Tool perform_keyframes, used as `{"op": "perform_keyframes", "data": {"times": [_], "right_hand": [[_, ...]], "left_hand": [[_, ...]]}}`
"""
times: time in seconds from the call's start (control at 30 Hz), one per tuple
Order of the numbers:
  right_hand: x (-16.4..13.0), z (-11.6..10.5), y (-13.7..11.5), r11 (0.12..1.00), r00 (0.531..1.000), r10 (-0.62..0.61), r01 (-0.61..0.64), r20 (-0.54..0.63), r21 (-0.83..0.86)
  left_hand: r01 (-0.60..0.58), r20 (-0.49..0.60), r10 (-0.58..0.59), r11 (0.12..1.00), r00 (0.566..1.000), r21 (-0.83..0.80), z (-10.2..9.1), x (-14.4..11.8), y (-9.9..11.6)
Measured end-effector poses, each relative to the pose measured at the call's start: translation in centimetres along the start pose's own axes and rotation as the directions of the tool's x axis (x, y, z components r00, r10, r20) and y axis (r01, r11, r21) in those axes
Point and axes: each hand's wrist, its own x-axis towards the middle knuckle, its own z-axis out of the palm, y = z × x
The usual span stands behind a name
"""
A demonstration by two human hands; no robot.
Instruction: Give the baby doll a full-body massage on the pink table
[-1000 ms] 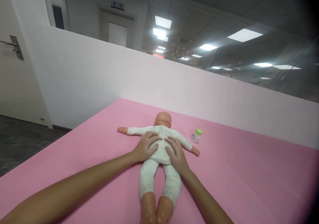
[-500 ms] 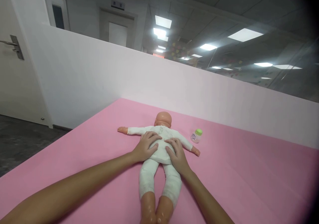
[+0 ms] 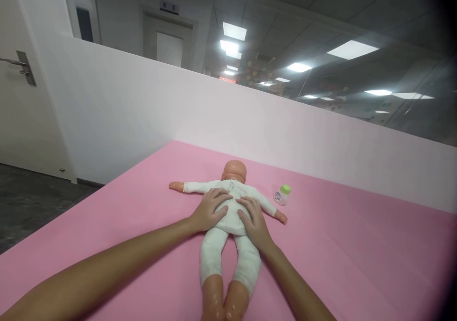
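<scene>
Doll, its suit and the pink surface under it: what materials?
Doll: head and feet look like glossy moulded plastic or vinyl, given the shiny highlights. Suit: soft white knit fabric, matte and wrinkled where both hands press on it. Pink surface: matte, seamless, likely foam or a padded mat; hard to tell which.

I can read nothing here: the small bottle (image 3: 282, 195) near the far edge of the pink mat (image 3: 357, 254) carries a label too small to make out, and the plate above the far door (image 3: 169, 7) is only a blur.
</scene>
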Motion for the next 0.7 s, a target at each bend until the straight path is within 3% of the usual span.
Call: {"op": "perform_keyframes", "data": {"times": [0.7], "right_hand": [[-0.02,-0.20,-0.16,1.000,1.000,0.005,-0.005,0.028,-0.008]], "left_hand": [[0.020,-0.022,-0.020,1.000,1.000,-0.015,-0.19,0.04,0.59]]}}
